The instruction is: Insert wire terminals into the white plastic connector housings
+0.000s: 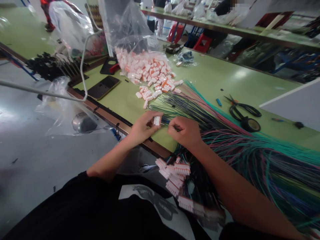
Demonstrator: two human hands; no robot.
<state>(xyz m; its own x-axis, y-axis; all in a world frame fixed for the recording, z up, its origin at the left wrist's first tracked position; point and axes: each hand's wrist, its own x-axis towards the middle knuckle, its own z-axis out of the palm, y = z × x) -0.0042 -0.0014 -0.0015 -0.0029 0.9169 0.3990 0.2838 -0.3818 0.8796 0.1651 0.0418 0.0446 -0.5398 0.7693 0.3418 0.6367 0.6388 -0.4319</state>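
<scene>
Near the table's front edge, my left hand (143, 128) pinches a white and orange connector (157, 120) between thumb and fingers. Just right of it, my right hand (186, 130) is closed, its fingertips at a thin wire end that points at the connector. Behind both hands lies a loose pile of white and orange connectors (155, 71), spilling from a clear plastic bag (135, 30). Long green, pink and dark wires (225, 130) spread to the right, partly under my right forearm. Below my hands hangs a bunch of wired connectors (175, 176).
A phone (104, 87) lies at the table's left edge, beside a bent metal rod (83, 66). Black scissors (243, 108) and a roll of black tape (250, 124) are on the right. A white panel (297, 103) stands at the far right. Red stools (202, 42) show behind the table.
</scene>
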